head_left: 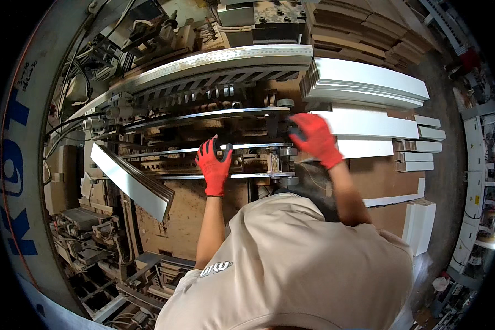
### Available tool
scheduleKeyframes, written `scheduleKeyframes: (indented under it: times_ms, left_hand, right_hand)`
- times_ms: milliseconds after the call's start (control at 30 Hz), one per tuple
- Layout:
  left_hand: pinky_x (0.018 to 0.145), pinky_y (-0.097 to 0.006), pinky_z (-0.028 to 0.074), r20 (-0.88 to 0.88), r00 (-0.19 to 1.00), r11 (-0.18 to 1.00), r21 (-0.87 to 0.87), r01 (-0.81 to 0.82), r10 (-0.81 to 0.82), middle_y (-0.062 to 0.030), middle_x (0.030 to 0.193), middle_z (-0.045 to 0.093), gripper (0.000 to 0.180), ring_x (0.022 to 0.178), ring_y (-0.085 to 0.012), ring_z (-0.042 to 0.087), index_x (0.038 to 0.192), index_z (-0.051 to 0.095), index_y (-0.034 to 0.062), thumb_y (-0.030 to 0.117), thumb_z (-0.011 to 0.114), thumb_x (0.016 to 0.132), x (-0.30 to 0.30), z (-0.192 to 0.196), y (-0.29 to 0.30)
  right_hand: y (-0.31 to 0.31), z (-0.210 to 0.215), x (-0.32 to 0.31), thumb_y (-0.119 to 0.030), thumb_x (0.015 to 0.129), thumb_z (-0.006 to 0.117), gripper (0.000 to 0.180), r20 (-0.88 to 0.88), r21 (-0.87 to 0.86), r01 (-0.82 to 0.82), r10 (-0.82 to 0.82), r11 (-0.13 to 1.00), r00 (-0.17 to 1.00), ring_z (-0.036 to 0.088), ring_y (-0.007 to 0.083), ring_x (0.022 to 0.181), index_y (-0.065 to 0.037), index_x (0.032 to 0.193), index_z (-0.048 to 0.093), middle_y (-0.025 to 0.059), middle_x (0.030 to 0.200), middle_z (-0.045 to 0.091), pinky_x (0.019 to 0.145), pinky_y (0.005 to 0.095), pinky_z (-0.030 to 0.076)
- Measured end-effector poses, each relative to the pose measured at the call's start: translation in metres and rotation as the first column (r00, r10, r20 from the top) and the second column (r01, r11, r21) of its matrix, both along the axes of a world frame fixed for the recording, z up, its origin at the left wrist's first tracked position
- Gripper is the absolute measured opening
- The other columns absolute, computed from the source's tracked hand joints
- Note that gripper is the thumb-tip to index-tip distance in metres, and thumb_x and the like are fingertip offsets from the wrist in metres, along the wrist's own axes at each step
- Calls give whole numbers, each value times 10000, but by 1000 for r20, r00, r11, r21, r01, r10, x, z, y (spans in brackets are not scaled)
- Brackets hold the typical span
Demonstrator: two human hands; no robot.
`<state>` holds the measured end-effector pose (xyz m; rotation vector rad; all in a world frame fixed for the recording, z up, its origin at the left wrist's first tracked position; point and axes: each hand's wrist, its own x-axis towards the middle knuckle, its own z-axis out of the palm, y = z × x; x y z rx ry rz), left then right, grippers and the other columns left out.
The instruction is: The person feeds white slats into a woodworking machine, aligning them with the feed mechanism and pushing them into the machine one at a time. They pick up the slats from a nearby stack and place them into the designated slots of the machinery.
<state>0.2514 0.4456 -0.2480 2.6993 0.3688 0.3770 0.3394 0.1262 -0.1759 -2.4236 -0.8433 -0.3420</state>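
Note:
My left hand [213, 168], in a red glove with dark fingertips, lies over the middle metal rail [257, 146] of a machine. Its fingers are spread, and nothing shows in it. My right hand [318, 138], gloved the same way, is slightly blurred beside the right end of the rails, next to a roller [285, 103]. Its fingers point left and look bent; whether they hold anything is unclear. Just right of that hand, white boards [375, 125] lie flat, with a stack of long white boards [368, 77] behind them.
Short white pieces [418, 157] are stacked at the right. A leaning bundle of white-faced boards [129, 179] sits left of my left arm. A long machine beam [220, 59] spans the far side. Brown boards [363, 27] are piled at the back right; a white upright block [419, 225] stands near right.

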Motion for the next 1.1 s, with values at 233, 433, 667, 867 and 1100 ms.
scheduleKeyframes:
  times_ms: [233,433,667,867,1100]
  left_hand:
    - [1060,-469,308,79,996,999,-33,31,-29,-58,1295,549,612,1268,-277,448,1330,539,198,328,756,773,3,-5,1]
    - [1052,-471,312,67,996,998,-10,59,-58,-58,1288,552,622,1255,-278,448,1335,534,188,330,754,771,4,-7,5]
    - [1025,-475,324,93,994,997,-40,62,-58,-82,1254,556,611,1231,-295,463,1325,539,171,342,749,777,3,5,2]
    - [1054,-464,335,220,975,987,-156,44,-8,-121,1270,560,638,1207,-333,490,1350,524,124,233,759,766,-12,28,-21]
    - [1015,-315,435,246,965,-245,-934,260,85,-72,1353,512,576,1204,-183,518,1451,368,74,159,624,942,-43,22,-117]
  right_hand:
    - [-202,1,18,-260,570,841,1014,-112,-687,311,-519,657,848,409,320,1332,-205,1471,378,131,1467,424,1093,516,321]
    - [-254,-34,34,-148,595,776,895,-87,-595,339,-477,729,874,433,300,1324,-189,1425,442,98,1408,497,1117,520,302]
    - [-250,-23,41,-232,526,807,923,-73,-601,209,-313,772,947,457,315,1261,-151,1386,480,135,1310,524,1137,496,275]
    - [-206,22,25,-296,482,847,954,-74,-561,183,-270,807,960,454,357,1238,-112,1353,504,178,1299,506,1123,505,283]
    - [-55,64,-6,-423,500,841,924,46,-430,38,-20,902,999,462,384,1183,-82,1305,543,207,1243,527,1077,514,294]
